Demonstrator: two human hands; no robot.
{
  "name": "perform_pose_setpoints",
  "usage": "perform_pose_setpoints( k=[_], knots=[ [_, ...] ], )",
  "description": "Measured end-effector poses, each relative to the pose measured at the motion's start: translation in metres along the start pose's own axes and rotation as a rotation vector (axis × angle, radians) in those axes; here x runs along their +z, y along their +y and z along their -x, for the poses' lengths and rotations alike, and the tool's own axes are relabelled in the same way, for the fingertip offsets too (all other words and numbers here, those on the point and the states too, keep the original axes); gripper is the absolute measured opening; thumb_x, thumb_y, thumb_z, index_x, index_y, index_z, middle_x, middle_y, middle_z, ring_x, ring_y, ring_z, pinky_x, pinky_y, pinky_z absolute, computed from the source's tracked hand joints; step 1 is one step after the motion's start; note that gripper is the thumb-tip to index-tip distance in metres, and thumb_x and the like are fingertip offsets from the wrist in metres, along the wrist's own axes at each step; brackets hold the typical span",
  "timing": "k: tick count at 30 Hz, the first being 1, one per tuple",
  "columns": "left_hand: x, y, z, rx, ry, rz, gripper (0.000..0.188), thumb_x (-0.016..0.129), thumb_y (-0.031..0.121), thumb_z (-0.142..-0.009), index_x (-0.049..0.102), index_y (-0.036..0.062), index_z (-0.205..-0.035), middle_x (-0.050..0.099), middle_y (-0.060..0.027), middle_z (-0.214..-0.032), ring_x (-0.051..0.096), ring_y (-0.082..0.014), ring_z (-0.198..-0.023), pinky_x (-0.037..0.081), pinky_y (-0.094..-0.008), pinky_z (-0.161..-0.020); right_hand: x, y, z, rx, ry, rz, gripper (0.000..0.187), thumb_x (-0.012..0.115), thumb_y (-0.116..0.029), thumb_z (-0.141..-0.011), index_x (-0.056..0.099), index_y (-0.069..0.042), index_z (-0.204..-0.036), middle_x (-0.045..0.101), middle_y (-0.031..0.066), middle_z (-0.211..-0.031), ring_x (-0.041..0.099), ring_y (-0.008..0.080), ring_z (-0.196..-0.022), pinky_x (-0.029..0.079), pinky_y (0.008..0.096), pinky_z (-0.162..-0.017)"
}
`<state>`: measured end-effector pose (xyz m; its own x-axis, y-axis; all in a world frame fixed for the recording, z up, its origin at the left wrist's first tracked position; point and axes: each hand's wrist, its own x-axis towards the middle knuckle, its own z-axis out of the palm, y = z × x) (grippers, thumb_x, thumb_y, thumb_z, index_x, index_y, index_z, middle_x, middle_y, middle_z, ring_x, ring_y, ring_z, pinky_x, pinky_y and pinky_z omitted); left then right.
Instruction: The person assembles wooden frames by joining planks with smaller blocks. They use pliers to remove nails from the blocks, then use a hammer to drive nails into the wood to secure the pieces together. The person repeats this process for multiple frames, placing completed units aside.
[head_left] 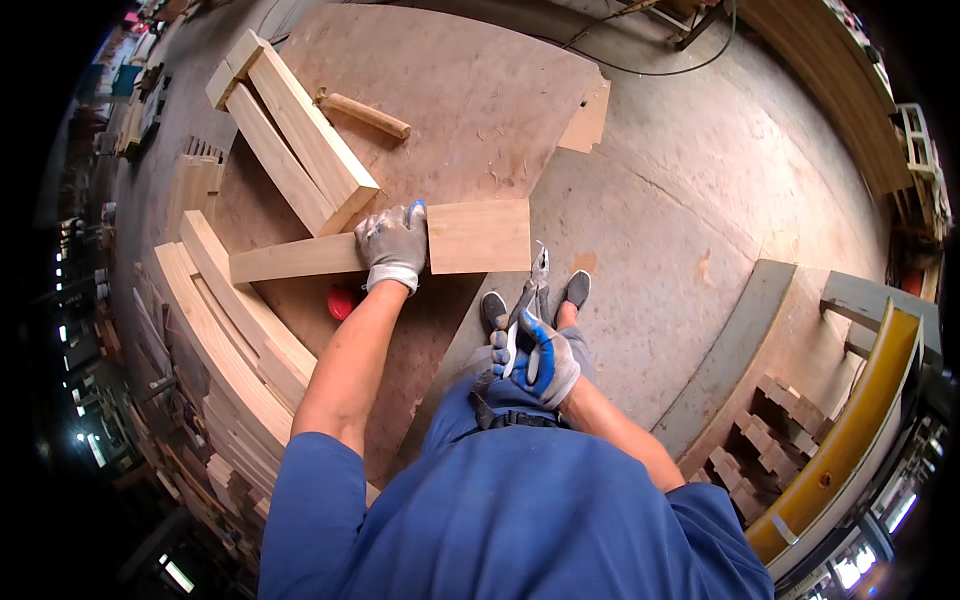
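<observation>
My left hand [393,243], in a grey work glove, is closed on a pale wooden piece [300,258], near its wide block-like end [480,236]. My right hand [545,360], in a grey and blue glove, is close to my waist. Its fingers are wrapped round the handles of a pair of pliers [541,268], whose jaws point away from me beside the block's right edge. Farther off, a wooden frame [300,140] of joined beams lies on the brown board. A tool with a wooden handle [368,115] rests beside that frame, its head partly hidden.
The large brown board [450,100] spreads in front of me. Stacked curved timbers [225,320] stand at left. A red round object [342,302] shows below the held wood. To the right are a yellow beam [850,430] and cut wood pieces [770,440]. A cable [680,73] crosses the far floor.
</observation>
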<state>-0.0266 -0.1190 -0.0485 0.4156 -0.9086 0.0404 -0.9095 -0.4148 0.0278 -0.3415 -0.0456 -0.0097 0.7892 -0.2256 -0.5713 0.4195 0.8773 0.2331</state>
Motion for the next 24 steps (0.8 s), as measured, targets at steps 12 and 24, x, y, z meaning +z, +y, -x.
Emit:
perform_pose_setpoints(
  k=[12,24],
  knots=[
    [-0.004,0.001,0.000,-0.003,-0.027,0.017,0.047,0.056,0.049,-0.107,0.079,0.0106,-0.093,0.079,-0.0159,-0.101,0.071,-0.0344,-0.104,0.045,-0.0490,-0.101,0.011,-0.129,0.034,-0.362,0.568,1.944,0.043,0.073,-0.031,-0.098,0.072,-0.004,-0.132,0.076,0.0272,-0.107,0.072,0.0470,-0.107,0.055,0.0497,-0.095],
    [-0.010,0.003,0.000,-0.014,-0.065,0.027,0.048,0.055,0.050,-0.107,0.080,0.0110,-0.095,0.079,-0.0140,-0.103,0.071,-0.0337,-0.105,0.044,-0.0485,-0.102,0.085,-0.168,0.042,-0.053,0.636,2.333,0.033,0.070,-0.032,-0.099,0.075,-0.004,-0.115,0.078,0.0246,-0.107,0.074,0.0444,-0.105,0.057,0.0511,-0.093]
  ],
)
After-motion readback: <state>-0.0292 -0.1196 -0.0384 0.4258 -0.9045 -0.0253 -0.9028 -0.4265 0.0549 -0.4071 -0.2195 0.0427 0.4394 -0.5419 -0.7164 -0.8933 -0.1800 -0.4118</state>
